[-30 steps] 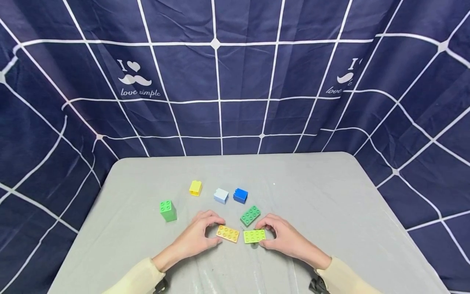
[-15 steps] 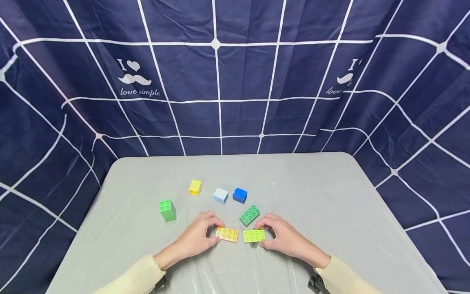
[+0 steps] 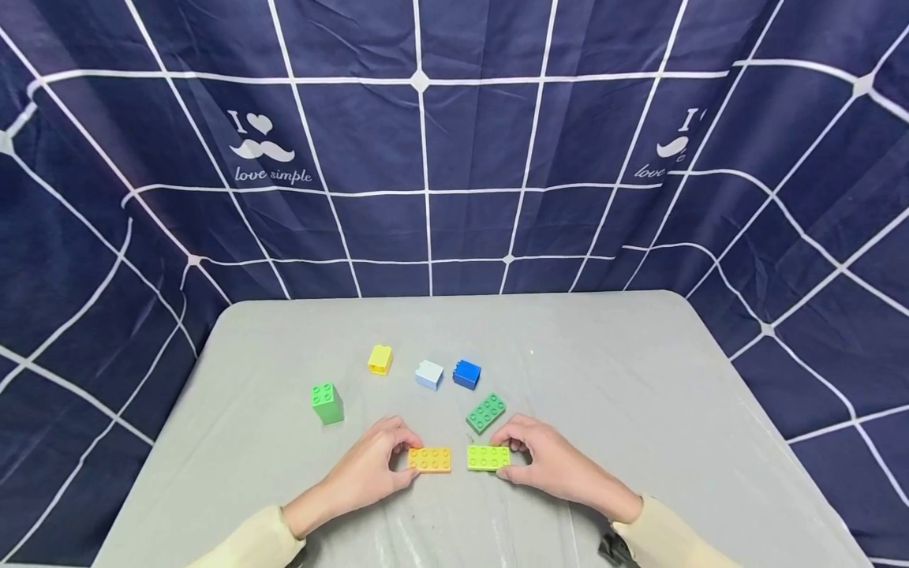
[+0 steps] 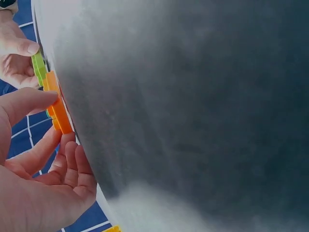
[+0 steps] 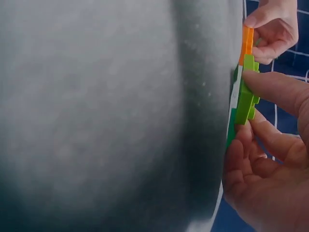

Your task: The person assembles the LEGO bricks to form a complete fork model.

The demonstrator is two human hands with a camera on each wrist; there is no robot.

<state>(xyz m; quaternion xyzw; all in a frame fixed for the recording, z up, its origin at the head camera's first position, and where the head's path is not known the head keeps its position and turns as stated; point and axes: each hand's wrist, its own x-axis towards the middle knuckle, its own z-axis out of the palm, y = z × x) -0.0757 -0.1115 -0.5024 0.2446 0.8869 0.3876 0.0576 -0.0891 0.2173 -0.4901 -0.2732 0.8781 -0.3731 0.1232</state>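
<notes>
Between thumb and fingers, my left hand (image 3: pixel 365 469) pinches a flat orange toy brick (image 3: pixel 430 460) by its left end, studs up. My right hand (image 3: pixel 547 459) pinches a flat lime green brick (image 3: pixel 488 457) by its right end, also studs up. A small gap separates the two bricks, which lie nearly in line. Both wrist views show the thumb on one long side of the brick and fingers on the other: orange brick (image 4: pixel 59 102) in the left, lime brick (image 5: pixel 246 92) in the right. Just beyond the lime brick lies a dark green brick (image 3: pixel 486 413).
Farther back on the grey table (image 3: pixel 604 355) lie a blue brick (image 3: pixel 466 375), a light blue brick (image 3: pixel 429 375) and a yellow brick (image 3: pixel 379 360). A tall green brick (image 3: pixel 327 403) stands upright at the left. A dark blue curtain (image 3: pixel 469 142) surrounds the table's back and sides.
My left hand has drawn the orange brick slightly left and toward me, and turned it from slanted to straight. The lime brick has shifted slightly left in the right hand.
</notes>
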